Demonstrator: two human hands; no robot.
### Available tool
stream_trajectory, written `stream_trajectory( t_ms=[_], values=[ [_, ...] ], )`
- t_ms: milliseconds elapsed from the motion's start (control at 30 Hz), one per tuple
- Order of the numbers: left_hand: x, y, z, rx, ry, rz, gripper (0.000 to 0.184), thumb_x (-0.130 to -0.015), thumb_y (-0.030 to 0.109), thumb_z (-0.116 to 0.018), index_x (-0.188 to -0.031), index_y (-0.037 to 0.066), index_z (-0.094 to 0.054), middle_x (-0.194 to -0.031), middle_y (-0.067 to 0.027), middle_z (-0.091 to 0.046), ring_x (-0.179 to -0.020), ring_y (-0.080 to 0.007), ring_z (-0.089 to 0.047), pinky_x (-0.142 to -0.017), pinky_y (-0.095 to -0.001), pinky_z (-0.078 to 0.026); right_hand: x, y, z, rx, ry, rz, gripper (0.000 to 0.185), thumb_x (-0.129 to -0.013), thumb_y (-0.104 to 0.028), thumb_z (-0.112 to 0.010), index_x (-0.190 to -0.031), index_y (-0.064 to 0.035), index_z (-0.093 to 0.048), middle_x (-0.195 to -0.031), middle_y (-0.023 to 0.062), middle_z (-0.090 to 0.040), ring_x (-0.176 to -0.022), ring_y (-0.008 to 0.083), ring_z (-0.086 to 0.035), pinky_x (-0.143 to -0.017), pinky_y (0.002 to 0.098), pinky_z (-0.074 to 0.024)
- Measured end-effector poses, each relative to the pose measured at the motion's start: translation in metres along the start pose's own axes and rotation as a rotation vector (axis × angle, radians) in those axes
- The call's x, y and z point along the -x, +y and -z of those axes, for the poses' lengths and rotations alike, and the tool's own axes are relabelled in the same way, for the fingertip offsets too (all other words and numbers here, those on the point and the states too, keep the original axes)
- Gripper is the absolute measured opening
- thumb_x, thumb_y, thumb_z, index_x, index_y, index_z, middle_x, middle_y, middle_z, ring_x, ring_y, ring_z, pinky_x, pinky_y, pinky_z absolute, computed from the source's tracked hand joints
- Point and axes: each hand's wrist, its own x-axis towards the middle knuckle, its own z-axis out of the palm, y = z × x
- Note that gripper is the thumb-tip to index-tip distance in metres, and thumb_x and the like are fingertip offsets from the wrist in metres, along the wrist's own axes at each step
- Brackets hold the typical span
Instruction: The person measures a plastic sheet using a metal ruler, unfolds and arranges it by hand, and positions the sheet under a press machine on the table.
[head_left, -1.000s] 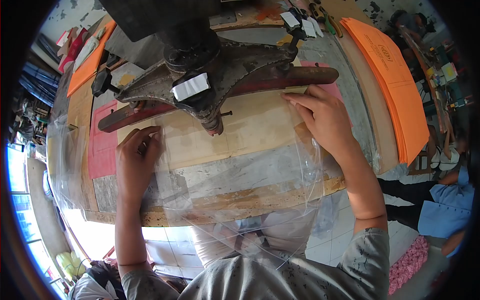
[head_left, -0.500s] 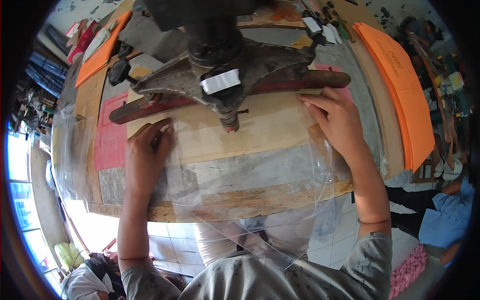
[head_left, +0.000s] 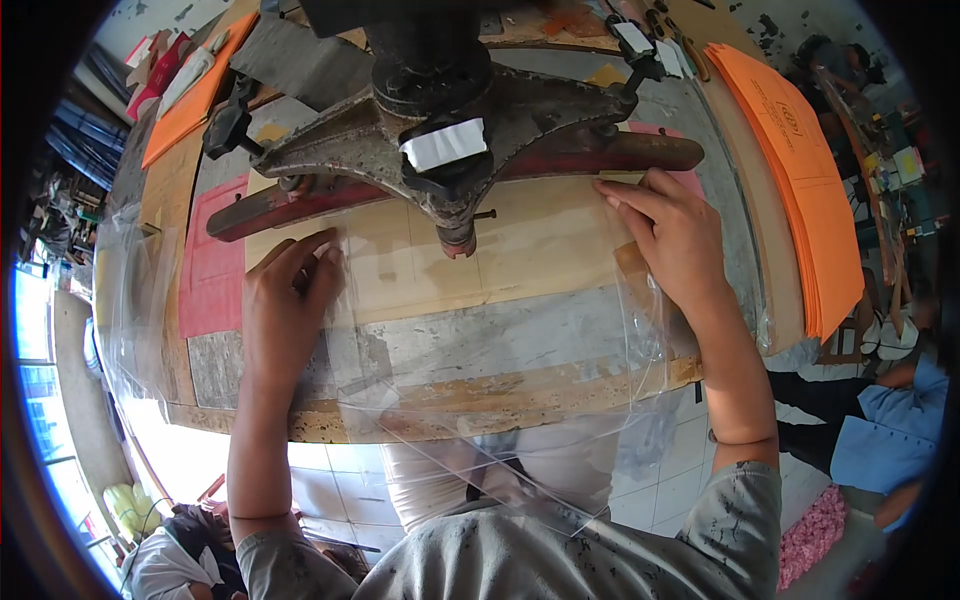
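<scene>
We are seeing a worn tabletop (head_left: 218, 380) filling the middle of the frame, with a dark metal press (head_left: 440, 185) standing over it at upper centre. The press's long bar (head_left: 640, 157) is running across just beyond both hands. A clear plastic sheet (head_left: 362, 375) is stretching from the hands at centre down over the tabletop's near edge toward the lap; we are judging that it is being held at both sides to keep it flat and square to the bar. It is looking thin, glossy and see-through, creasing along its sides and catching light at lower right. A tan board (head_left: 450, 275) is lying beneath it, perhaps serving as a smooth backing, and orange papers (head_left: 790, 190) are sitting at the right, out of the way. Pink paper (head_left: 210, 285) is showing at left. The left hand (head_left: 285, 300) and right hand (head_left: 680, 235) are flanking the plastic, thumb and forefinger closing narrowly on its sides, apparently pinching lightly.
</scene>
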Motion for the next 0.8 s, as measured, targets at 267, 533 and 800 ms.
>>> stream_trajectory(
  t_ms=[267, 533, 800],
  values=[
    [0.000, 0.003, 0.000, -0.040, 0.002, -0.027, 0.024, -0.097, 0.008, -0.069, -0.119, 0.001, -0.075, -0.081, -0.0073, -0.065, -0.063, -0.0115, -0.054, -0.060, -0.0287, -0.044, 0.001, -0.002, -0.001, 0.014, 0.026, 0.032, 0.026, -0.090, -0.010, -0.076, -0.114, -0.0182, -0.081, -0.088, 0.0035, -0.065, -0.070, 0.0230, -0.066, -0.066, 0.0370, -0.0535],
    [0.006, 0.006, 0.007, -0.304, 0.067, -0.382, 0.024, -0.092, 0.008, -0.072, -0.115, 0.002, -0.076, -0.109, -0.0108, -0.068, -0.095, -0.0261, -0.068, -0.083, -0.0398, -0.056, 0.000, -0.003, 0.007, -0.064, 0.106, 0.279, 0.020, -0.087, -0.009, -0.078, -0.106, -0.0038, -0.078, -0.103, 0.0062, -0.073, -0.089, 0.0260, -0.070, -0.079, 0.0372, -0.0570],
    [0.012, 0.001, 0.009, -0.344, -0.034, -0.464, 0.036, -0.091, 0.009, -0.069, -0.123, -0.007, -0.069, -0.139, -0.0189, -0.065, -0.124, -0.0359, -0.065, -0.106, -0.0445, -0.052, 0.003, -0.017, 0.005, -0.047, -0.033, 0.242, 0.030, -0.087, -0.012, -0.080, -0.112, 0.0020, -0.075, -0.123, 0.0133, -0.073, -0.113, 0.0312, -0.068, -0.098, 0.0423, -0.0553]
  ],
)
